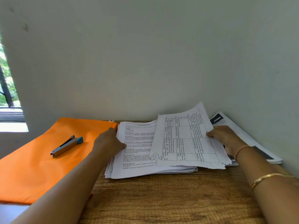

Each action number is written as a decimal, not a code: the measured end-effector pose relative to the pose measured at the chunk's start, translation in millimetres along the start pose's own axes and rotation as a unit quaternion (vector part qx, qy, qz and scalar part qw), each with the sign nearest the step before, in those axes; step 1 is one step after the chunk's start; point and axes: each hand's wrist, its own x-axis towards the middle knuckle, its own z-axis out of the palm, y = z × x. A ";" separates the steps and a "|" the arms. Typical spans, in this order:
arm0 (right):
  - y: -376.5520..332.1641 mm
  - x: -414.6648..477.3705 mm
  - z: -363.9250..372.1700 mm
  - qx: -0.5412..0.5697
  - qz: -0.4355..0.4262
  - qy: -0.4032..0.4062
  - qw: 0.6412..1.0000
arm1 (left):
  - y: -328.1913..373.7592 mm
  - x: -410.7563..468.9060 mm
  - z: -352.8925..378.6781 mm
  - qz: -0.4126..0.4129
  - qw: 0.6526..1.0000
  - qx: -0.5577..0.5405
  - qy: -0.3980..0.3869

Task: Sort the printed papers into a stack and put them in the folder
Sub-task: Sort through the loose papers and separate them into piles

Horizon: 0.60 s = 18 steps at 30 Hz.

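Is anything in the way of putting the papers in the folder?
Yes: a stapler lies on top of the folder, left of the papers. It would likely have to come off before the folder opens.

Left hand (108,141), forearm bare. Right hand (226,136): thin orange thread band (241,150) at wrist, gold bangle (265,179) up forearm.

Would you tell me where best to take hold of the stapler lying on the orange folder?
Probably pinch the stapler across its long sides at mid-body, coming from above: it lies flat and slantwise on the folder, with both sides free and nothing crowding it.
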 end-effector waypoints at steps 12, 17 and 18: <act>-2.8 8.1 -6.6 0.007 -0.089 0.096 0.991 | 8.8 -12.7 15.3 0.091 0.987 0.116 -0.059; 5.1 11.2 -8.1 -0.020 -0.081 0.101 0.991 | 12.4 -17.1 17.5 0.102 0.962 0.190 -0.167; 6.0 12.1 -8.8 -0.022 -0.080 0.102 0.991 | 14.1 -17.9 17.0 0.109 0.959 0.194 -0.174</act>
